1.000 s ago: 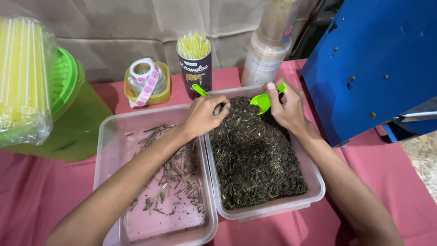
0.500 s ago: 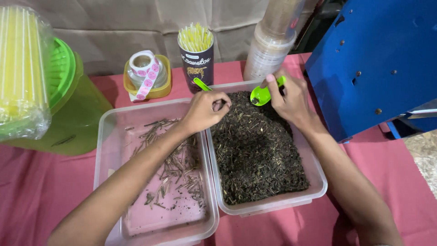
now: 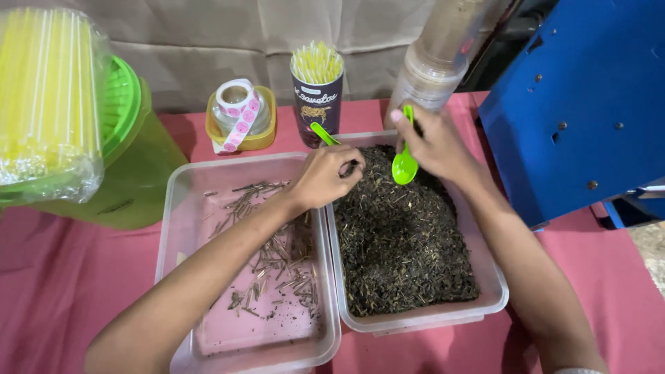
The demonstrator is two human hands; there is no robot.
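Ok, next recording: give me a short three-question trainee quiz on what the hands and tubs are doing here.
1. True or false: the right hand holds a green spoon above the dark leaf mix.
2. Which tub holds the sparse pale stems?
A. the left tub
B. the right tub
C. the yellow bowl
3. Fill in: the left hand has its grip on a second spoon with a ____ handle.

Key:
1. True; the spoon bowl points down over the mix.
2. A.
3. Green; its bowl is hidden by the fingers.
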